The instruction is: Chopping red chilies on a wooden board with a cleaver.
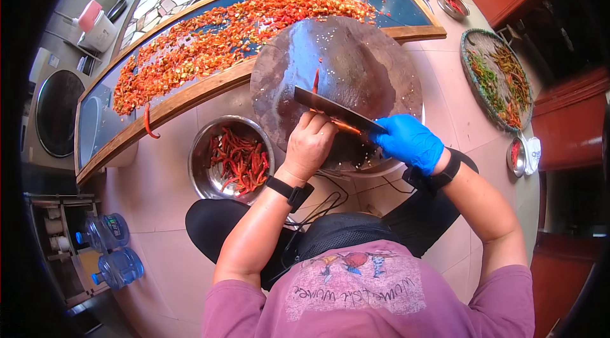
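Observation:
My bare left hand (312, 142) has its fingers curled on a red chili pepper (316, 81) lying on a large round chopping board (352, 52). The pepper's tip sticks out past the far side of a cleaver blade (340, 110); its near part is mostly hidden by my fingers. My right hand (410, 140), in a blue glove, grips the cleaver, whose handle is covered by the glove. The blade stands on edge close to my left fingertips. An orange-red chili piece (348, 127) shows on the near side of the blade. Pale seeds dot the wet board.
Whole red chilies (238, 159) fill part of a steel bowl (194, 166) at left. Chopped chilies (205, 52) cover a wood-framed glass panel (186, 99) behind the board. A woven tray (495, 76) of peppers and small bowls lie right. Cables (333, 200) run below the board.

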`<state>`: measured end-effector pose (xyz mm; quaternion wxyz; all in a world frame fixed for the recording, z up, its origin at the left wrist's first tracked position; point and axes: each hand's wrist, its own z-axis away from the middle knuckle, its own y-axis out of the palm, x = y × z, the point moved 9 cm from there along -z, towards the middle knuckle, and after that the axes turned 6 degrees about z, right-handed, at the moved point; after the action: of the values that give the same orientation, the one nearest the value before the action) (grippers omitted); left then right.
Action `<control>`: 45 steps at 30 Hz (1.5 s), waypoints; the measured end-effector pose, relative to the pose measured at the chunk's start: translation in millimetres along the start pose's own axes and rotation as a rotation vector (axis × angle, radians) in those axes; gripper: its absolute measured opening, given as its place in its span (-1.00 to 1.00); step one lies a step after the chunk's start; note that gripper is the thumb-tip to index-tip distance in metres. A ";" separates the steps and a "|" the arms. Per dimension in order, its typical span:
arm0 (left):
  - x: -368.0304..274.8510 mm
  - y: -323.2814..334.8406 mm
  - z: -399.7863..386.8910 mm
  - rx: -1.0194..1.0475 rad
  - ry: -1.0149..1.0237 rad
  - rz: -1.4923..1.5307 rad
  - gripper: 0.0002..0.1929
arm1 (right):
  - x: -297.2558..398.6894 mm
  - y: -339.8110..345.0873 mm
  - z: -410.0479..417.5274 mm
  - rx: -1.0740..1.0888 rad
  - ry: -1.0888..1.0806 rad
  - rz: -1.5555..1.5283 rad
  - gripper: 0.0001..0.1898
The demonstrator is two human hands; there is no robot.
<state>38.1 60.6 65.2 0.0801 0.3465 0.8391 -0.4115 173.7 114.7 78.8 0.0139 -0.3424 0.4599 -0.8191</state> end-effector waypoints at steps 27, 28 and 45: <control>4.5 -2.0 -3.1 -0.046 -0.057 0.032 -0.92 | 7.9 -2.7 -24.4 0.227 0.217 0.272 -0.74; 1.1 -1.7 -7.7 -0.046 -0.025 0.042 -0.93 | 3.2 -0.4 -31.0 0.212 0.282 0.226 -0.78; 6.5 -0.6 -1.6 -0.038 -0.061 0.043 -0.90 | -0.5 10.9 -31.3 0.331 0.345 0.126 -0.77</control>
<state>33.2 64.9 63.9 0.1210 0.3501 0.8363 -0.4042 152.9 131.9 59.6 0.0424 -0.1612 0.3353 -0.9272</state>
